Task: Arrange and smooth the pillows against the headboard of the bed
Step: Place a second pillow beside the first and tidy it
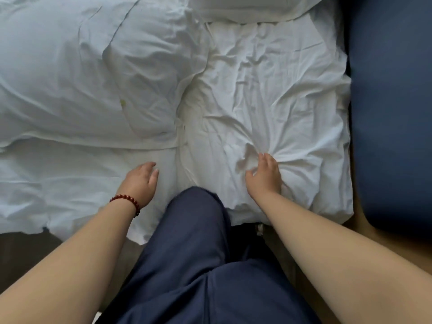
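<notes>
A large white pillow [77, 73] lies on the left part of the bed, creased, with a small yellowish spot near its lower right. A second white pillow [252, 8] shows at the top edge, cut off by the frame. The white sheet [275, 85] to the right is heavily wrinkled. My right hand [265, 174] pinches a bunch of that wrinkled sheet, with folds radiating from its fingers. My left hand [141, 180], with a red bead bracelet at the wrist, hovers over or rests on the sheet just below the large pillow, fingers loosely curled, holding nothing.
A dark blue padded headboard [392, 113] runs down the right side, next to the sheet's edge. My knee in dark blue trousers [198, 225] presses against the bed's near edge. Dark floor [21, 258] shows at lower left.
</notes>
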Motion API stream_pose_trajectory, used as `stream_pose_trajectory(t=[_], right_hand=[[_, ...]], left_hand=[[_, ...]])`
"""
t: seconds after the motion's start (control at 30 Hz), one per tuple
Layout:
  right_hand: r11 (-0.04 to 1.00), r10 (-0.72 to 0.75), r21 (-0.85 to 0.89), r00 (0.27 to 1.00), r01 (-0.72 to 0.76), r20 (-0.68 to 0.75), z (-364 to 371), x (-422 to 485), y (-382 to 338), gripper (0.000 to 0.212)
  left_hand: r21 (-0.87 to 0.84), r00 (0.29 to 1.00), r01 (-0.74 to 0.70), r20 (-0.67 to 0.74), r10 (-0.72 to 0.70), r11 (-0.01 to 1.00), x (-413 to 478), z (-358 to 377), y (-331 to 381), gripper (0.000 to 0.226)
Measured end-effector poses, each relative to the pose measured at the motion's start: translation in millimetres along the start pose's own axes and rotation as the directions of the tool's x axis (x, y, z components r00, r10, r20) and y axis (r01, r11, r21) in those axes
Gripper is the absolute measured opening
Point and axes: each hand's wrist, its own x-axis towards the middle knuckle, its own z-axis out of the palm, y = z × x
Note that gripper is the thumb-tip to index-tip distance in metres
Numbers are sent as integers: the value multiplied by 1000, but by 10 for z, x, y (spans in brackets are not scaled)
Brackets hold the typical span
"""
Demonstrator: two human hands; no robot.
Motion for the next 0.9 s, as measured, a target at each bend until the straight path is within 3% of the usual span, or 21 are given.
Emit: stream_pose_trajectory(t=[0.13, 0.23, 0.43, 0.63, 0.9], right_hand=[[1000, 4, -22, 1000, -4, 10, 106, -71, -13, 70], [999, 19, -35, 1000, -18, 25, 157, -191, -12, 61], [969, 181, 153, 977, -197, 113, 286, -604, -278, 56], [909, 312, 304, 949, -286, -38, 592, -1017, -820, 50], [843, 193, 511, 981, -168, 5, 1117, -1453, -1916, 43]], left_hand=[[-57, 1000, 7, 27, -5, 998, -204, 71, -1, 46], [-48, 997, -47, 60, 50, 998, -300, 155, -64, 46], [19, 975, -183, 133, 179, 983, -472, 167, -368, 46], [-183, 956, -255, 100, 276, 949, -718, -135, -844, 44], [-215, 915, -390, 18, 403, 895, -706, -634, -1588, 40]])
